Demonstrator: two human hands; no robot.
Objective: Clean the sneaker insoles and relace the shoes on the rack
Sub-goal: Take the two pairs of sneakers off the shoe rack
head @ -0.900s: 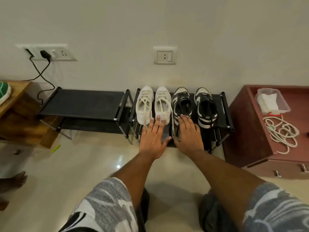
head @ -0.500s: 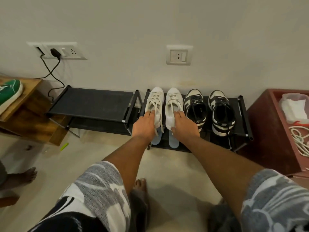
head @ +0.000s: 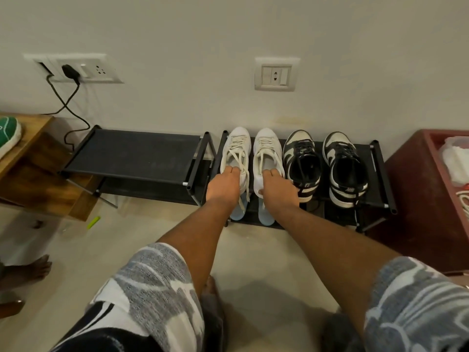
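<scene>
Rack (head: 380, 174) against pale wall (head: 177, 34), centre frame: left hand (head: 223, 185) grasped left white sneaker (head: 237, 146), right hand (head: 278, 189) the right white sneaker (head: 267, 146).

Warm, fairly dim indoor light, even across wall (head: 177, 29); soft diffuse shadow on floor (head: 269, 298) bottom centre. Wide-angle bowing at edges, bottom corners soft.

Left rack (head: 137, 156) top bare; black sneakers (head: 302, 163) crowd white pair's (head: 267, 148) right.

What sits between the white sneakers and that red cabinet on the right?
Two black-and-white sneakers, side by side on the black rack, in the head view.
</scene>
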